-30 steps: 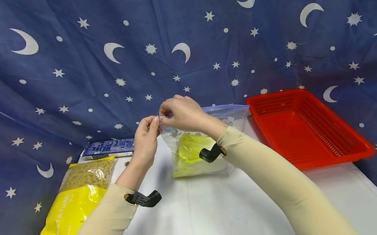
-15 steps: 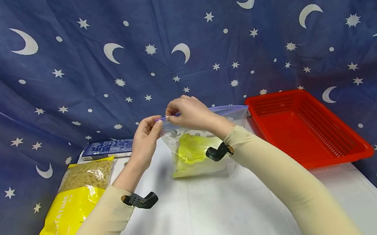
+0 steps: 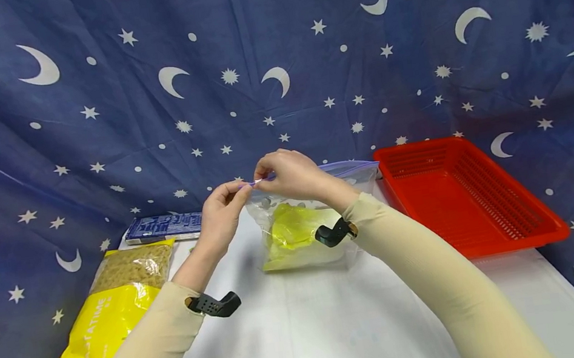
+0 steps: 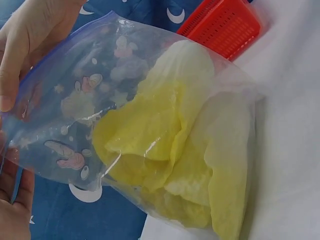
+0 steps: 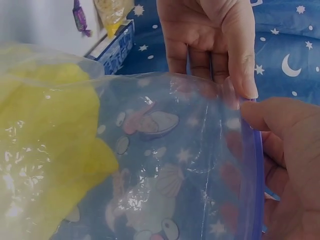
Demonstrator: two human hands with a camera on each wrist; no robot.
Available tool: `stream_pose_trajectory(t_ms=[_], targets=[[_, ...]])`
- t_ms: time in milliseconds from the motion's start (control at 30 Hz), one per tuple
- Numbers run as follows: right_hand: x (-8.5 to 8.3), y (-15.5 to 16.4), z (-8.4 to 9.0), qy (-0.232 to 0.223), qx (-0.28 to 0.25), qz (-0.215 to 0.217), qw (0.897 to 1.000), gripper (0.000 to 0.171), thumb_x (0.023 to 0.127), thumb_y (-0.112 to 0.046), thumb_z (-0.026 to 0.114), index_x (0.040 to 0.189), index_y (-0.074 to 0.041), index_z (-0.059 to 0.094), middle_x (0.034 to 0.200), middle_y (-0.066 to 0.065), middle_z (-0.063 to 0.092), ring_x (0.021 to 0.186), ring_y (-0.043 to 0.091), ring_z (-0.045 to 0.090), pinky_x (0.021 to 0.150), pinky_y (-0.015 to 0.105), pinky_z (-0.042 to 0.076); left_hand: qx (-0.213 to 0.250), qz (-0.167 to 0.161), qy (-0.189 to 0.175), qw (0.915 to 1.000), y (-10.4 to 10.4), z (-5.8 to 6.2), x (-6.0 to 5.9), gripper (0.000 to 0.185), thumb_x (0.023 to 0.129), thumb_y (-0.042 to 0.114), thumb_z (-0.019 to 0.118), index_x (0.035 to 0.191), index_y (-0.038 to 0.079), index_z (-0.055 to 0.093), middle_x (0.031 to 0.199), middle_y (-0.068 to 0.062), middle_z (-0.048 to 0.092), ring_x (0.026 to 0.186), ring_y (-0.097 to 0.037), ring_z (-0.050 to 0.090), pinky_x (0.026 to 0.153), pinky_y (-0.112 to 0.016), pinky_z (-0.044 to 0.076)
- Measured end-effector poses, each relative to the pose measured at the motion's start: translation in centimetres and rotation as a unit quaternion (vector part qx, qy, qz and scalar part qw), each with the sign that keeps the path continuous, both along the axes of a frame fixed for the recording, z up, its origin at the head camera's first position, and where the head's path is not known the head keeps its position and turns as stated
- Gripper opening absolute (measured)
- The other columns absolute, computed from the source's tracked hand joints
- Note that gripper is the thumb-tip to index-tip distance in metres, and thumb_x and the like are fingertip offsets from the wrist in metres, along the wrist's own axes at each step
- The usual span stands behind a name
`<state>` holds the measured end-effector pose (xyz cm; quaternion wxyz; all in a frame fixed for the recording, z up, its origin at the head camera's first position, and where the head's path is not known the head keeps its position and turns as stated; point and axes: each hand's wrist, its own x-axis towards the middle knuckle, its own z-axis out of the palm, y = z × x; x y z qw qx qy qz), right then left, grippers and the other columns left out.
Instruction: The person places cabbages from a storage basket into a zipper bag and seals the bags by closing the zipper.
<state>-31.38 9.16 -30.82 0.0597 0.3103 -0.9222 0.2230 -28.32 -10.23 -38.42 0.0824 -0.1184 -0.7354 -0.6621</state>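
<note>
Both arms wear close-fitting beige sleeves, left (image 3: 147,357) and right (image 3: 433,275), smooth and unpatterned, ending at the wrists. Each wrist carries a small black angled mount (perforated on the left one), left mount (image 3: 214,305), right mount (image 3: 334,233). Left hand (image 3: 222,212) and right hand (image 3: 289,174) bare, no gloves.

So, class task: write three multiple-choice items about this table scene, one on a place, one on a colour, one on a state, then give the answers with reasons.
1. Where does the yellow packet lie?
A. in the basket
B. at the table's left edge
C. inside the clear bag

2. What colour is the basket?
A. red
B. green
C. white

3. What are the two hands doing?
A. resting flat
B. pinching the clear bag's top strip
C. lifting the basket

Answers:
1 B, it lies far left, in front of the blue box.
2 A, plainly red.
3 B, left hand and right hand pinch the clear bag at its top.
</note>
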Motion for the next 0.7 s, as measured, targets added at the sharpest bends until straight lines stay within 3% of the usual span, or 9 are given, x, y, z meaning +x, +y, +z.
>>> stream_pose_trajectory(t_ms=[167, 433, 700], targets=[[0.06, 0.11, -0.05, -0.006, -0.002, 0.005, 1.000, 0.013, 0.095, -0.027, 0.073, 0.101, -0.016, 0.076, 0.099, -0.007, 0.072, 0.101, 0.017, 0.061, 0.090, 0.031, 0.049, -0.023, 0.005, 0.006, 0.9997, -0.16, 0.03, -0.07, 0.034, 0.099, 0.032, 0.071, 0.117, 0.002, 0.070, 0.114, -0.008, 0.067, 0.100, -0.015, 0.059, 0.087, -0.025, 0.051], [0.05, 0.07, 0.11, -0.012, -0.024, -0.004, 1.000, 0.011, 0.095, -0.027, 0.073, 0.099, -0.016, 0.075, 0.101, -0.005, 0.070, 0.103, 0.017, 0.063, 0.091, 0.030, 0.050, -0.014, 0.024, 0.005, 0.9996, -0.20, 0.11, 0.04, 0.036, 0.096, 0.035, 0.074, 0.109, 0.002, 0.069, 0.099, -0.004, 0.066, 0.091, -0.015, 0.057, 0.078, -0.023, 0.051], [0.20, 0.13, 0.21, -0.016, -0.028, -0.006, 0.999, 0.011, 0.096, -0.027, 0.073, 0.098, -0.017, 0.075, 0.099, -0.006, 0.070, 0.100, 0.014, 0.062, 0.090, 0.029, 0.050, 0.028, 0.023, 0.016, 0.9992, 0.30, -0.21, -0.13, 0.033, 0.097, 0.032, 0.073, 0.114, 0.003, 0.069, 0.107, -0.002, 0.066, 0.101, -0.016, 0.060, 0.090, -0.026, 0.052]])
